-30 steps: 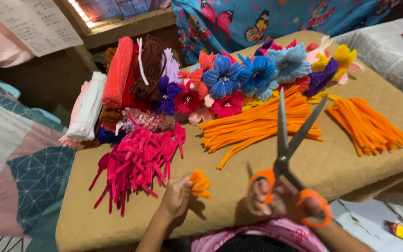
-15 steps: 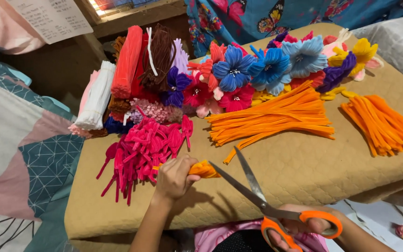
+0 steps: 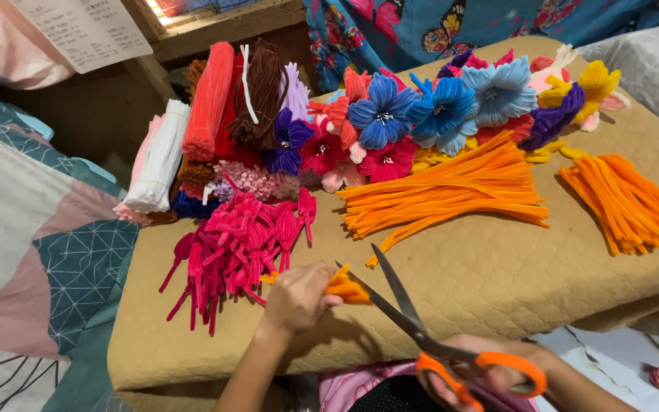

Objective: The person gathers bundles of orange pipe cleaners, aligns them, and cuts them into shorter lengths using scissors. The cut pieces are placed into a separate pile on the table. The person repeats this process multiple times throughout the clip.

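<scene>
Head view: my left hand (image 3: 297,296) pinches an orange pipe cleaner (image 3: 346,288); my right hand (image 3: 490,374) grips open scissors (image 3: 413,324) over the counter (image 3: 497,275).

bright even light, soft shadows under hands, sharp centre, slight wide-angle stretch at edges

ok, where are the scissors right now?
In the head view, the orange-handled scissors are low and right of centre, held in the right hand, blades open toward the orange pipe-cleaner piece in the left hand.
</scene>
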